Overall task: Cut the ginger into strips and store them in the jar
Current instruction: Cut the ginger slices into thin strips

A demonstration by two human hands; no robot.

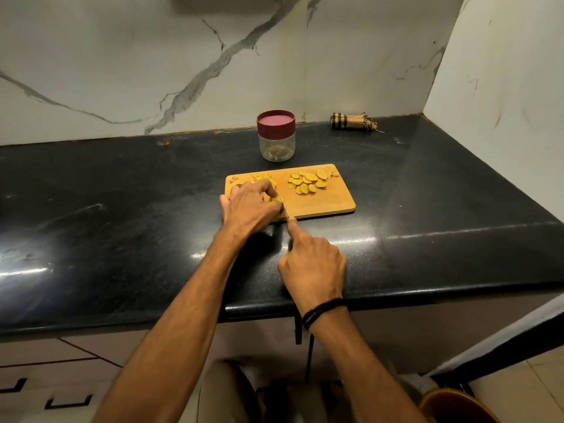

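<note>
A wooden cutting board (323, 201) lies on the black counter. My left hand (248, 209) sits on the board's left part, fingers curled over a yellow piece of ginger (276, 199). My right hand (312, 265) grips a knife whose handle is hidden in the fist; the index finger lies along the spine and the thin blade (285, 210) meets the ginger beside my left fingers. Several oval ginger slices (308, 181) lie at the board's back right, and a small heap of cut strips (262, 178) at the back left. The clear jar (276, 145) with its maroon lid on stands behind the board.
The black stone counter (122, 209) runs left and right, with a marble wall behind and another wall on the right. A folded checked cloth (351, 121) lies at the back right. Drawers sit below the counter's front edge (427, 293).
</note>
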